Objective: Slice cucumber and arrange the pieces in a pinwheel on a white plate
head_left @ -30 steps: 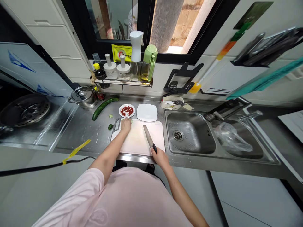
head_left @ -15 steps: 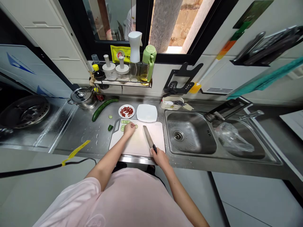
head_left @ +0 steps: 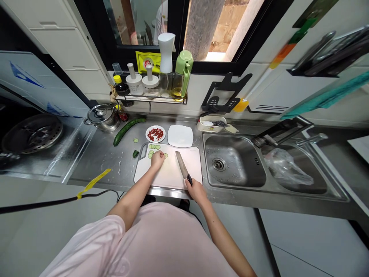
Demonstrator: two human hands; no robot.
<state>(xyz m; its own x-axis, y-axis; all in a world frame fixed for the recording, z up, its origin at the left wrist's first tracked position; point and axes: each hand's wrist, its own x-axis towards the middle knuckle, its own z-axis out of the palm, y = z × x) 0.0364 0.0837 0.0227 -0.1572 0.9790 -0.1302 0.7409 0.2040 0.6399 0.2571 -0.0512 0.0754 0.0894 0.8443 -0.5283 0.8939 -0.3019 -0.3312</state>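
In the head view, the white cutting board (head_left: 173, 177) lies flat on the steel counter (head_left: 106, 154) in front of the person, and I take it as the reference for position.

Left hand (head_left: 157, 158): over the left half of the board, fingers curled inward, fingertips at a cucumber slice (head_left: 166, 156). Whether the slice is pinched or merely touched, I cannot tell.

Right hand (head_left: 196, 190): at the near right edge of the board, closed around the black handle of the kitchen knife (head_left: 181, 164). The blade extends over the board, its tip directed toward the far edge.

Further cucumber slices (head_left: 154, 146) are grouped near the board's far left corner, some overlapping. Noted left of the board: a cut cucumber piece (head_left: 135, 154) just beside it, a loose slice (head_left: 135, 140) somewhat beyond, and the long cucumber (head_left: 124, 132) farther toward the wall.

Beyond the board's far edge stand a round plate (head_left: 148, 138) bearing chopped red pieces (head_left: 156, 134) and, to its right, a white square plate (head_left: 180, 136). The lidded steel pot (head_left: 103, 119) is well to the far left of the board; the double sink (head_left: 230, 177) is to its right.
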